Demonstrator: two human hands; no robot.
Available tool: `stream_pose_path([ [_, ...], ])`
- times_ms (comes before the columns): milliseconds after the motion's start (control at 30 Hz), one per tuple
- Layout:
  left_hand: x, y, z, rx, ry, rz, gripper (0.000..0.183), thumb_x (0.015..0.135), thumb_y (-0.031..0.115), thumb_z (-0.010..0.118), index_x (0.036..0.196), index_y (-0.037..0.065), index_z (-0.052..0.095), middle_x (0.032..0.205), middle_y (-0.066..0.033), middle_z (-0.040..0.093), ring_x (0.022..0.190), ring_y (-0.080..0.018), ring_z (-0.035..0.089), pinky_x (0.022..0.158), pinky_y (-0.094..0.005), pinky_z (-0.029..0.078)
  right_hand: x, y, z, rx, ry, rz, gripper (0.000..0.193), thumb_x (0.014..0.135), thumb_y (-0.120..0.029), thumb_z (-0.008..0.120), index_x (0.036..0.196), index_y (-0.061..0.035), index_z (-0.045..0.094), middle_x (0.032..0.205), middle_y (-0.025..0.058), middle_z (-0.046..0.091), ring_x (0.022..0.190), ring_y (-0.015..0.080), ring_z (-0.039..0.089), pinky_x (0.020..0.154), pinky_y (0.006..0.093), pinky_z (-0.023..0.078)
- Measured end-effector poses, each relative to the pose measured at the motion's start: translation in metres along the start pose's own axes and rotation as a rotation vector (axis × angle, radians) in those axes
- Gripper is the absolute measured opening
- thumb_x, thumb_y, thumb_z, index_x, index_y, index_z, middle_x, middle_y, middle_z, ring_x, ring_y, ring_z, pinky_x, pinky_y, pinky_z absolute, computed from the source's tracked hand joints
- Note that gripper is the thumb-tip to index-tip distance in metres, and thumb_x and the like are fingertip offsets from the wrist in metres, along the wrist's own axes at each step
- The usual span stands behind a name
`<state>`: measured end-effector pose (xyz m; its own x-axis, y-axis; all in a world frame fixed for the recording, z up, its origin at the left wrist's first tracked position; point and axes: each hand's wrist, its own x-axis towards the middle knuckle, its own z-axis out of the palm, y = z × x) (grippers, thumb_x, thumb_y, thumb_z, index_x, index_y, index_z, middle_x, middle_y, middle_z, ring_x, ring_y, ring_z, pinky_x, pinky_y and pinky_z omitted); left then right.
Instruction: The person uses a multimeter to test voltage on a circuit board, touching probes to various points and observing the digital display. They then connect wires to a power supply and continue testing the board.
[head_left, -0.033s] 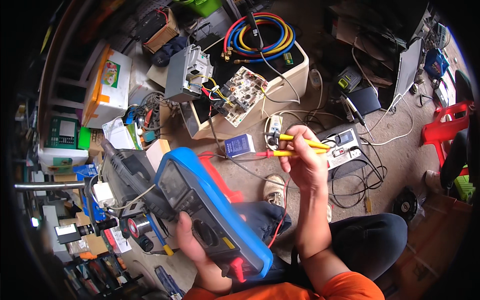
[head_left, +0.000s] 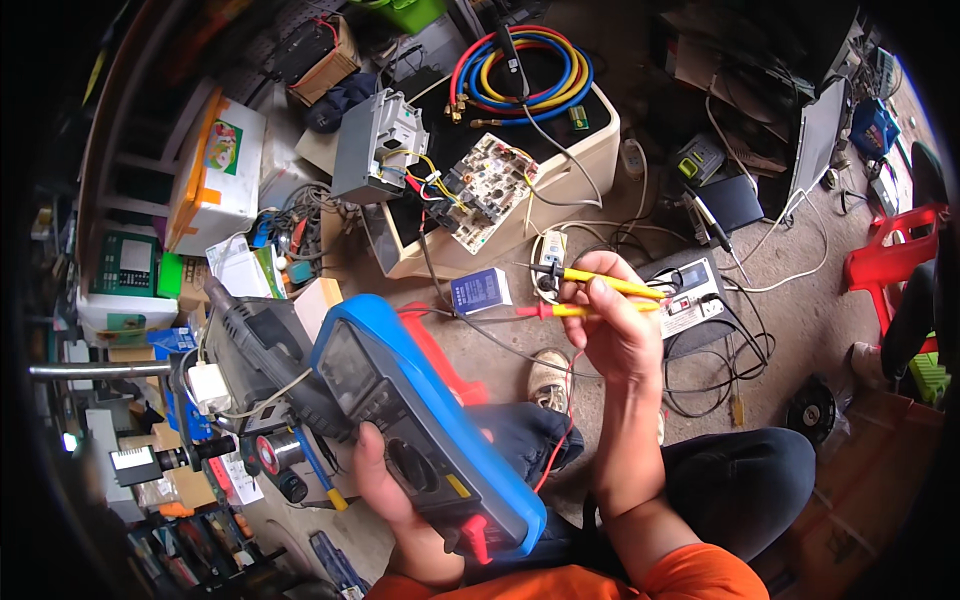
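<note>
My left hand (head_left: pixel 385 490) holds a large digital multimeter (head_left: pixel 405 400), dark grey in a blue protective case. Its thumb lies along the near side; the fingers are mostly hidden beneath. A red plug (head_left: pixel 475 538) sits at the meter's lower end. Closed around two yellow test probes (head_left: pixel 610 284), my right hand (head_left: pixel 622 330) points their tips to the left. One probe has a black collar, the other a red one. Beyond them, a circuit board (head_left: pixel 490 185) wired to a grey metal-cased unit (head_left: pixel 365 150) rests on a beige-sided housing (head_left: pixel 565 185). The probe tips are apart from the board.
Coiled red, yellow and blue hoses (head_left: pixel 525 75) lie on the housing. Below it are a blue-and-white box (head_left: pixel 480 290) and a socket panel (head_left: pixel 690 295) amid black cables. Red plastic stools (head_left: pixel 890 255) stand at right. A welding-helmet-like dark case (head_left: pixel 260 340) and tools crowd the left.
My right hand has shifted very slightly right with the two probes, and their angle has changed a little. The multimeter and my left hand stay practically where they were.
</note>
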<state>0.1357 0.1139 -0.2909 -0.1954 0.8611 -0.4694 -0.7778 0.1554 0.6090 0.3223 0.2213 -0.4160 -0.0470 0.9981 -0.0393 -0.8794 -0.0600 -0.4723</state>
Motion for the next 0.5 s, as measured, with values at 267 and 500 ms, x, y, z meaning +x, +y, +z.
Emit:
stream_pose_path([
  [267,0.008,-0.001,0.006,0.091,0.031,0.012,0.068,0.100,0.060,0.050,0.130,0.000,0.058,0.112,-0.0222,0.067,0.077,-0.0352,0.071,0.061,-0.0447,0.061,-0.023,-0.016,0.021,-0.006,0.024,-0.139,0.030,0.104,-0.018,0.048,0.113,0.0088,0.057,0.080,0.0185,0.065,0.053,0.0234,0.062,0.043,0.0318,0.051],
  [500,0.013,0.006,-0.016,-0.088,-0.334,-0.133,0.080,0.098,0.065,0.048,0.140,-0.003,0.050,0.123,-0.0256,0.062,0.103,-0.0387,0.068,0.086,-0.0501,0.059,-0.039,-0.040,0.049,-0.079,-0.051,-0.036,0.028,0.101,-0.017,0.047,0.109,0.0100,0.050,0.088,0.0218,0.053,0.042,0.0217,0.056,0.034,0.0294,0.049],
])
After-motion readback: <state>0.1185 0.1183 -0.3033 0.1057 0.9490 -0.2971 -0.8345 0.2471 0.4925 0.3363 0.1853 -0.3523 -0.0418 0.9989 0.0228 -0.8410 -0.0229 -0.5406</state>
